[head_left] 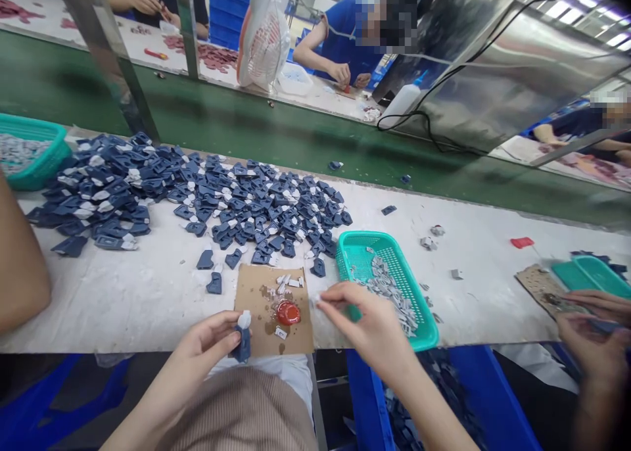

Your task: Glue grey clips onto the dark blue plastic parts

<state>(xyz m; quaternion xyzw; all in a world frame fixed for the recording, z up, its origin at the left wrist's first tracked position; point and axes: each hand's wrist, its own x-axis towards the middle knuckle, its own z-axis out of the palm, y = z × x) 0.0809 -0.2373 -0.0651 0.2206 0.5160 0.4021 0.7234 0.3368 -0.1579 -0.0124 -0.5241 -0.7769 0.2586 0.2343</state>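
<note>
My left hand [207,342] holds a small dark blue plastic part [242,341] with a white piece on its top end, just in front of the table edge. My right hand [367,323] pinches a tiny white piece [318,299] at its fingertips, beside a piece of cardboard [256,290]. On the cardboard lie a red blob [288,313] and several small white pieces [290,282]. A teal basket [362,257] of small grey-white pieces sits under my right hand.
A big heap of dark blue parts [197,198] covers the white table behind the cardboard. Another teal basket [29,152] stands far left. A neighbour's hands [591,336] work at the right, by a teal tray [591,273]. Beyond lies a green belt [276,132] with people opposite.
</note>
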